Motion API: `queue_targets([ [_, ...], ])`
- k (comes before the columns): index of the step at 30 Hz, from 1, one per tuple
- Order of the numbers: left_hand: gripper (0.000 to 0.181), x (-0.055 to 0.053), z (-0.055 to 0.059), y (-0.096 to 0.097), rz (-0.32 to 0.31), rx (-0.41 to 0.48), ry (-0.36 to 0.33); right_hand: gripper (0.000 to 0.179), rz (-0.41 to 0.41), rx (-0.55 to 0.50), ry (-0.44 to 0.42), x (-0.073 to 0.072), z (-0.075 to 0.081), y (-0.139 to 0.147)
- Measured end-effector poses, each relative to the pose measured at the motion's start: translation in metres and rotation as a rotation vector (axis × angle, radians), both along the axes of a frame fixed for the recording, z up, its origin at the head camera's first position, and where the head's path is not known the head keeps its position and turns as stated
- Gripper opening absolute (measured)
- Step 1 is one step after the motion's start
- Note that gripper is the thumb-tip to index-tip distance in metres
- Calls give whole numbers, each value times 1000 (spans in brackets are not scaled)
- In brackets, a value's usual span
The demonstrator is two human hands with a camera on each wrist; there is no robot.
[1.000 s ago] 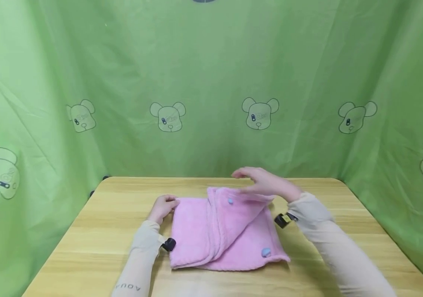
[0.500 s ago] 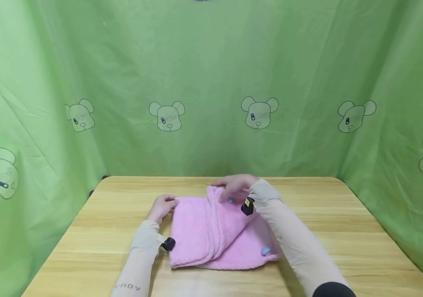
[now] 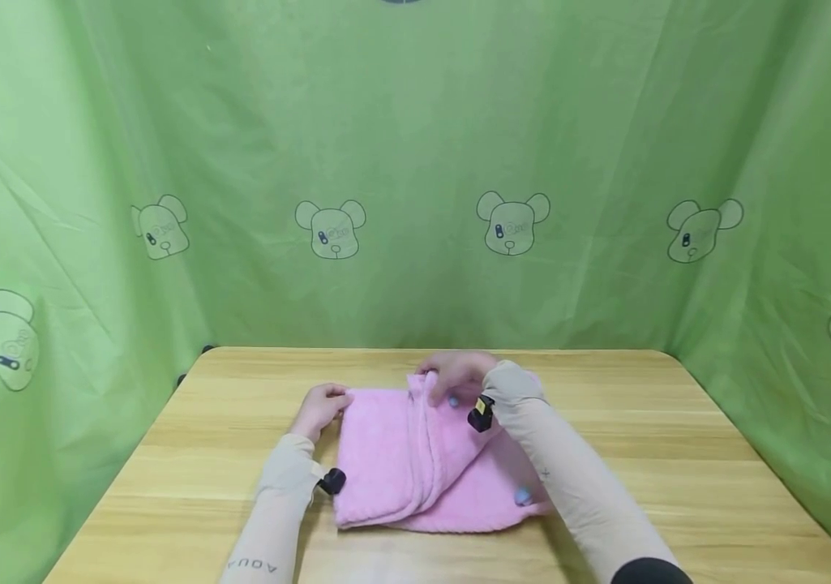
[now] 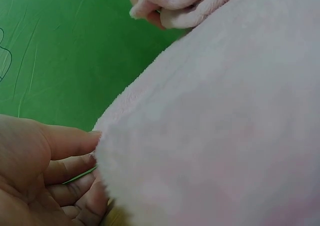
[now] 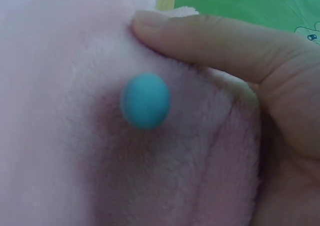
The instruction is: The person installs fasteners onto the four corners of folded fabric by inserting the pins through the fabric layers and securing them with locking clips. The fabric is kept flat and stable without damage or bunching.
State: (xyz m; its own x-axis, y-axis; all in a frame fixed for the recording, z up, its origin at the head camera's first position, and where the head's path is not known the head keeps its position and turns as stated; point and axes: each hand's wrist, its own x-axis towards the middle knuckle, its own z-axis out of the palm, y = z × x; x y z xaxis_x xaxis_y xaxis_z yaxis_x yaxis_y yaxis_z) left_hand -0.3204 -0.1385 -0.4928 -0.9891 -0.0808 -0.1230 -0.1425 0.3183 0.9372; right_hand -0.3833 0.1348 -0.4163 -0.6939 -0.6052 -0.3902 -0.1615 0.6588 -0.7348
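Observation:
A pink plush cloth (image 3: 379, 454) lies folded, its right part turned back in a slanting flap over the lower layer. My left hand (image 3: 320, 408) pinches its far left corner, thumb (image 4: 75, 142) at the fuzzy edge and the other fingers curled below. At the far edge of the flap, my right hand (image 3: 459, 371) grips the bunched fabric, the thumb (image 5: 165, 30) pressing from above and the other fingers hidden behind it. A round blue button (image 5: 145, 101) sits on the flap close to that thumb. Another blue button (image 3: 523, 495) shows near the cloth's front right corner.
The wooden table (image 3: 678, 454) extends on both sides of the cloth and behind it. A green curtain (image 3: 415, 276) printed with bear heads surrounds the table at the back and sides. Small black cameras are strapped to both wrists.
My right hand has moved left from above the flap's far right corner and taken hold of its far edge near the fold. The left hand has stayed at its corner.

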Motion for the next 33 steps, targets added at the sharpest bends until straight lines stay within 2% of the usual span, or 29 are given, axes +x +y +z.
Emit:
queue_targets([
  [6,31,0,0,-1,-1,-13,0,67,-43,-41,67,11,13,10],
  [9,30,-1,0,-1,6,-18,4,70,-84,-48,84,23,24,18],
  [11,30,-1,-1,0,6,-25,7,70,-82,-14,152,34,32,26],
  [16,30,-1,-2,0,6,-21,4,64,36,93,418,64,51,48],
  [19,29,-2,-2,0,13,-17,4,57,117,73,505,82,56,61],
  [24,29,-2,-2,0,14,-22,8,47,168,-8,628,113,50,88],
  [29,29,-1,-2,0,14,-20,12,40,228,-70,800,140,31,113],
  [33,29,0,0,1,19,-20,14,39,286,-69,933,157,17,126],
])
